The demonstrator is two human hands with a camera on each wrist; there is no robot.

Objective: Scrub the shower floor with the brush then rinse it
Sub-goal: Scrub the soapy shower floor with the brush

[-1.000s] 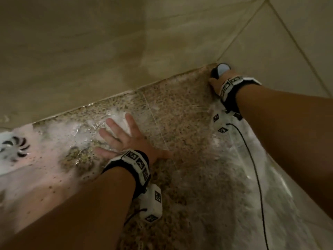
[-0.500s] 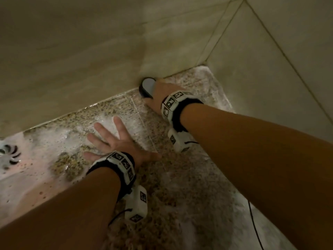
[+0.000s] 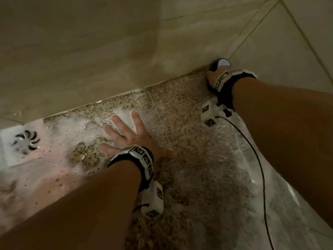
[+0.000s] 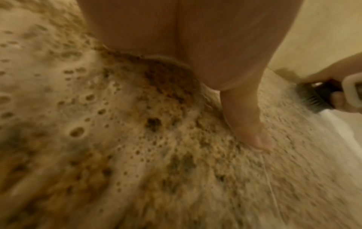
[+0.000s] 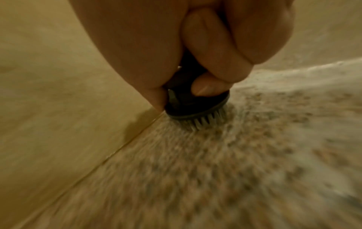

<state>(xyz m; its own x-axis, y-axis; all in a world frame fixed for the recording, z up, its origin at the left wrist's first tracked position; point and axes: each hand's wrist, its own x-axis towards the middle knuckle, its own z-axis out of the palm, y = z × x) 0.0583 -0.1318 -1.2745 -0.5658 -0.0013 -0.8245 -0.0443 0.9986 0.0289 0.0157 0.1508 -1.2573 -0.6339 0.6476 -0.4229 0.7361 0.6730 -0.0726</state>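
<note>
Right wrist view: our right hand [image 5: 195, 51] gripped the brush [image 5: 195, 108], bristles down on the soapy floor [image 3: 198, 159] at the wall's foot. Our left hand [image 3: 129, 136] lay flat, fingers spread. We judged scrubbing underway; next, foam wanted rinsing.

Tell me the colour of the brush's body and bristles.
The brush has a black body with pale, whitish bristles, clearest in the right wrist view.

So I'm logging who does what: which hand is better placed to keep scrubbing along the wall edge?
Right. The right hand already grips the brush, bristles on the shower floor at the wall joint. The left hand lies flat on the foamy floor, apparently bracing.
</note>
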